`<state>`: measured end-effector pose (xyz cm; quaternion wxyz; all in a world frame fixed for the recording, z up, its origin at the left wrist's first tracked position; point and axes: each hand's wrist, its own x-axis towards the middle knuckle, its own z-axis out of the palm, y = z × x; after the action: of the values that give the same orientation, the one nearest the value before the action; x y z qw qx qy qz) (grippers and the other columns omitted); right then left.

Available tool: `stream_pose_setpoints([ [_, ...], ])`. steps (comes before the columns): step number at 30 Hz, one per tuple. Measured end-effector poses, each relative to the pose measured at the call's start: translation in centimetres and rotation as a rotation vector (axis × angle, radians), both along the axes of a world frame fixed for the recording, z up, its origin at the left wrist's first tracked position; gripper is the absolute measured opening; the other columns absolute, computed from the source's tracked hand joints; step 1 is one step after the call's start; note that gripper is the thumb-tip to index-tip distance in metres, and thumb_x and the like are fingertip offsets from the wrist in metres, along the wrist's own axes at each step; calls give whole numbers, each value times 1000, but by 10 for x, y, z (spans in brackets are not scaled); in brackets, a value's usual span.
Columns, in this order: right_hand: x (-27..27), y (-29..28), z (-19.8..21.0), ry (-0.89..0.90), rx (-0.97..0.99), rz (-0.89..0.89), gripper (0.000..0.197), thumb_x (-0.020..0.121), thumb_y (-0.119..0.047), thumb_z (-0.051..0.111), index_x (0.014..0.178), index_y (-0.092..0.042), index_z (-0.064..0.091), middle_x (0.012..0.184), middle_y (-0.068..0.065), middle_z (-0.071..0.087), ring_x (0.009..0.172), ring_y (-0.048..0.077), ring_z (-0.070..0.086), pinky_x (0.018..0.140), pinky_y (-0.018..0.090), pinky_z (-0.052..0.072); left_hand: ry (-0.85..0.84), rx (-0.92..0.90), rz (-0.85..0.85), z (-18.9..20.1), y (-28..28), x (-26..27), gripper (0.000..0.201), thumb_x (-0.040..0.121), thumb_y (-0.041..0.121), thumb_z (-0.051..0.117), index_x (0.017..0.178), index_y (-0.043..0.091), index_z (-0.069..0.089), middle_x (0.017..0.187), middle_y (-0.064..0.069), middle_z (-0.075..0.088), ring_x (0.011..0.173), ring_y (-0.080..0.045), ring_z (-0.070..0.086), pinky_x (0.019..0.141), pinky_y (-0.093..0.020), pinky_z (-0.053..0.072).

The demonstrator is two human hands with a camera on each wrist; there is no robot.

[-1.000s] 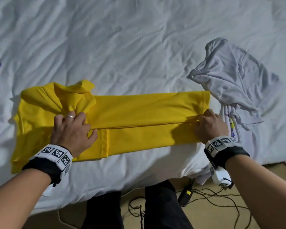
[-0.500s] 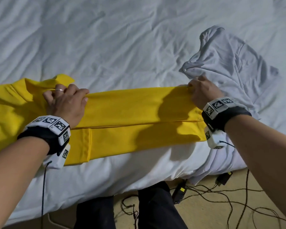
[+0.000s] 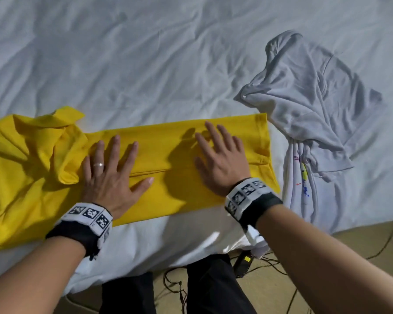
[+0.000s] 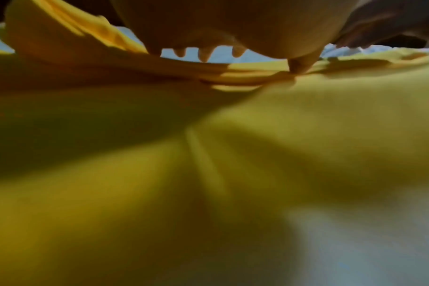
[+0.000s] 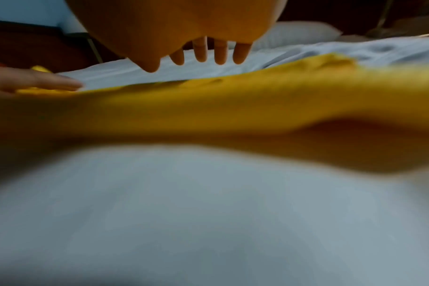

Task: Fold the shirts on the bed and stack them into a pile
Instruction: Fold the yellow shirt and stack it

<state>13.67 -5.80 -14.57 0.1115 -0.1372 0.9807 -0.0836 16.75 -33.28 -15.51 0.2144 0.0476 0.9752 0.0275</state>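
Both hands now lie flat with fingers spread on the yellow shirt (image 3: pixel 175 152) — half a second ago they were curled, pinching its far edge, so the lengthwise fold is laid and this looks like smoothing. Left hand (image 3: pixel 110 175) presses near the bunched sleeve end, right hand (image 3: pixel 222 164) nearer the hem. The shirt sits at the near edge of the bed (image 3: pixel 145 64). Beyond, to the right — a crumpled white shirt (image 3: pixel 309 105), unfolded, just beside the hem; no pile visible.

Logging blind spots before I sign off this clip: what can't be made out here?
- Yellow shirt: its left part is cut off by the head view's edge.
- White shirt: crumpled; its print is mostly hidden in folds.
- Both wrist views: the near cloth is blurred.
- Left hand, right hand: their palms are hidden.
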Motion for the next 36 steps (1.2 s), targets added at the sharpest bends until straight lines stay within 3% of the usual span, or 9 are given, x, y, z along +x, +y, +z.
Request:
stream_pose_setpoints([
  [5,12,38,-19,-197,153,-27,74,93,-75,15,155,-41,-6,165,1,-11,152,27,-9,120,54,6,-60,6,48,-15,0,8,96,77,92,9,156,41,-11,167,-1,-14,152,-39,-7,119,-62,3],
  [10,11,79,-9,-262,256,-71,79,90,-79,9,153,-39,-16,163,-3,-21,150,20,-19,122,49,-2,-139,9,36,-13,-1,2,99,72,96,10,150,46,-26,162,2,-30,151,-36,-18,120,-59,-4],
  [12,9,73,-3,-273,298,-102,79,90,-79,7,155,-37,-7,164,-1,-17,150,21,-17,121,49,-2,-188,43,40,-5,0,-2,99,78,91,24,152,44,-21,163,2,-27,151,-34,-19,120,-58,-1],
  [15,-1,37,14,-192,308,-152,72,91,-70,16,148,-28,35,164,5,14,151,27,8,115,50,11,-67,241,54,18,-8,-6,83,85,68,42,155,25,28,161,-12,23,147,-37,18,115,-56,27],
  [17,-12,-7,24,-128,226,-163,60,90,-60,28,127,-21,55,148,8,44,137,31,36,105,49,27,59,312,1,32,-26,-4,67,82,55,44,134,14,56,137,-15,53,125,-40,47,98,-54,46],
  [19,-24,-60,29,-83,71,-165,51,90,-51,37,114,-14,65,123,10,60,116,35,51,91,46,40,179,358,15,43,-55,3,52,82,45,50,119,12,65,118,-13,61,103,-39,59,82,-50,52],
  [23,-44,-173,33,-127,-123,-134,39,96,-43,50,112,-11,67,107,10,63,104,33,58,82,43,50,326,383,125,52,-142,25,39,87,40,55,112,13,67,113,-9,62,94,-35,61,75,-47,50],
  [29,-68,-295,28,-281,41,-225,72,87,-71,43,134,-17,51,133,6,54,125,31,47,100,50,42,10,128,40,28,-273,48,75,84,64,36,144,20,48,152,-11,42,134,-35,44,98,-55,43],
  [36,-75,-325,30,-178,3,-251,30,91,-30,52,117,-15,58,121,9,53,116,34,47,96,47,39,-108,52,46,13,-297,46,85,78,83,23,151,39,23,164,5,17,147,-26,24,111,-50,28],
])
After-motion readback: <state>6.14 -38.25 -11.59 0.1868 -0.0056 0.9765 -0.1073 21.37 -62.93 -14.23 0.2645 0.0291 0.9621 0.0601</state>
